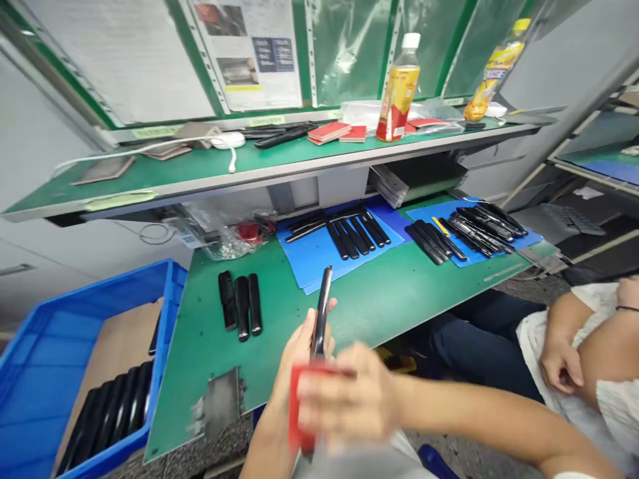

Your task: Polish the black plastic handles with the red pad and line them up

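Note:
My left hand (285, 359) is wrapped around a long glossy black handle-shaped piece (323, 303), which points up and away from me. My right hand (357, 392), smeared by motion, grips a red sanding pad (298, 412) against the near part of that piece. The lower end of the black piece is mostly hidden behind the pad and my fingers. To the left on the green table (279, 319) lie three similar black pieces (242, 306). Nearer the front edge rests a dark grey worn sheet (222, 402) with dust around it.
A blue bin (172, 293) with several black pieces stands at left. Blue sheets (299, 266) carry more black pieces toward the back. Above runs a shelf (289, 156) with red pads (329, 132) and two drink bottles (399, 90). A seated person (564, 346) is at right.

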The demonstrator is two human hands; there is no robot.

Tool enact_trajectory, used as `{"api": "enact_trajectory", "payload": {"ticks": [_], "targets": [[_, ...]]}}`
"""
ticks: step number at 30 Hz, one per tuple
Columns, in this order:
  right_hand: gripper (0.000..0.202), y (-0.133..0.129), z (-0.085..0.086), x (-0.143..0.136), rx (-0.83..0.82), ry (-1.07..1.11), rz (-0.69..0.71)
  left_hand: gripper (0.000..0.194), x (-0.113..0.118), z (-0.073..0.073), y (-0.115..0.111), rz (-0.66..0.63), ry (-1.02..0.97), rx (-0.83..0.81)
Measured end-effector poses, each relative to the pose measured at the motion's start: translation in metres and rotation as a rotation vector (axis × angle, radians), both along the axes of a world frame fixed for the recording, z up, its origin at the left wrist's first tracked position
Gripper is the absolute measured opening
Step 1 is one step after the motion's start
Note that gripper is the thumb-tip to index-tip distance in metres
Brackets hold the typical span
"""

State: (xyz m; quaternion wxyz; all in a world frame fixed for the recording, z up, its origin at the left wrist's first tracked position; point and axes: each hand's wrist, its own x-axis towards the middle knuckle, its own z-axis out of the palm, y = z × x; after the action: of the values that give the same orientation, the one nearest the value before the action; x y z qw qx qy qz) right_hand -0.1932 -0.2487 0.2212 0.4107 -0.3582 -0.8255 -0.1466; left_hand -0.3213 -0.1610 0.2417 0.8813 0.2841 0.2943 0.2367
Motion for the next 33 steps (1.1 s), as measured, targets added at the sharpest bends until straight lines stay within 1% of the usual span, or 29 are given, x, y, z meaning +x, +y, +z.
{"api": "enact_trajectory", "payload": {"ticks": [2, 4, 5, 6, 8, 10, 11, 12, 13, 14, 16, 18, 19, 21, 23, 24, 25, 27, 29, 30, 31, 32, 33], "targets": [[0.029, 0.003, 0.006, -0.015, -0.005, -0.06, 0.069, 0.05, -0.013, 0.005, 0.005, 0.039, -0.007, -0.015], [0.028, 0.01, 0.012, -0.02, -0.1, 0.036, -0.021, 0.049, -0.025, 0.01, 0.006, 0.056, -0.004, -0.053], [0.028, 0.015, 0.016, -0.017, -0.158, 0.131, -0.064, 0.049, -0.032, 0.012, 0.004, 0.052, 0.0, -0.067], [0.029, 0.022, 0.021, -0.011, -0.219, 0.237, -0.098, 0.048, -0.04, 0.013, 0.002, 0.034, 0.009, -0.068], [0.031, 0.036, 0.032, 0.011, -0.301, 0.464, -0.135, 0.046, -0.057, 0.014, -0.004, -0.052, 0.026, -0.026], [0.04, 0.046, 0.039, 0.036, -0.307, 0.601, -0.27, 0.042, -0.073, 0.015, -0.011, -0.121, -0.005, 0.079], [0.043, 0.048, 0.04, 0.045, -0.304, 0.655, -0.328, 0.041, -0.079, 0.016, -0.014, -0.147, -0.034, 0.129], [0.043, 0.048, 0.039, 0.051, -0.335, 0.74, -0.382, 0.04, -0.082, 0.018, -0.015, -0.147, -0.06, 0.167], [0.044, 0.045, 0.036, 0.053, -0.382, 0.888, -0.396, 0.04, -0.082, 0.019, -0.017, -0.127, -0.073, 0.193], [0.046, 0.041, 0.033, 0.051, -0.442, 1.035, -0.376, 0.039, -0.079, 0.021, -0.017, -0.095, -0.063, 0.209], [0.053, 0.031, 0.029, 0.039, -0.578, 1.332, -0.24, 0.036, -0.069, 0.022, -0.017, -0.019, 0.008, 0.246], [0.055, 0.021, 0.031, 0.023, -0.684, 1.509, -0.095, 0.035, -0.057, 0.02, -0.018, 0.047, 0.067, 0.326], [0.054, 0.018, 0.034, 0.016, -0.697, 1.555, -0.063, 0.035, -0.053, 0.018, -0.019, 0.068, 0.079, 0.371], [0.053, 0.015, 0.045, 0.005, -0.632, 1.568, -0.052, 0.038, -0.048, 0.014, -0.022, 0.082, 0.088, 0.429], [0.062, 0.016, 0.059, 0.0, -0.534, 1.475, -0.07, 0.046, -0.048, 0.012, -0.027, 0.066, 0.085, 0.439], [0.068, 0.018, 0.067, -0.001, -0.515, 1.393, -0.098, 0.049, -0.05, 0.012, -0.029, 0.055, 0.08, 0.433], [0.071, 0.021, 0.076, 0.0, -0.509, 1.304, -0.149, 0.051, -0.052, 0.013, -0.031, 0.05, 0.074, 0.429], [0.071, 0.029, 0.091, 0.006, -0.491, 1.168, -0.305, 0.05, -0.056, 0.015, -0.034, 0.043, 0.077, 0.429], [0.063, 0.039, 0.102, 0.013, -0.419, 1.168, -0.393, 0.05, -0.061, 0.016, -0.034, 0.018, 0.095, 0.446], [0.062, 0.044, 0.105, 0.017, -0.462, 1.166, -0.341, 0.049, -0.063, 0.016, -0.033, 0.005, 0.1, 0.454], [0.066, 0.049, 0.105, 0.021, -0.547, 1.113, -0.269, 0.048, -0.065, 0.016, -0.031, -0.001, 0.097, 0.461], [0.071, 0.054, 0.103, 0.025, -0.598, 1.054, -0.243, 0.047, -0.067, 0.015, -0.029, 0.002, 0.086, 0.466], [0.07, 0.059, 0.098, 0.03, -0.562, 1.018, -0.283, 0.046, -0.069, 0.014, -0.025, 0.016, 0.067, 0.466]]}}
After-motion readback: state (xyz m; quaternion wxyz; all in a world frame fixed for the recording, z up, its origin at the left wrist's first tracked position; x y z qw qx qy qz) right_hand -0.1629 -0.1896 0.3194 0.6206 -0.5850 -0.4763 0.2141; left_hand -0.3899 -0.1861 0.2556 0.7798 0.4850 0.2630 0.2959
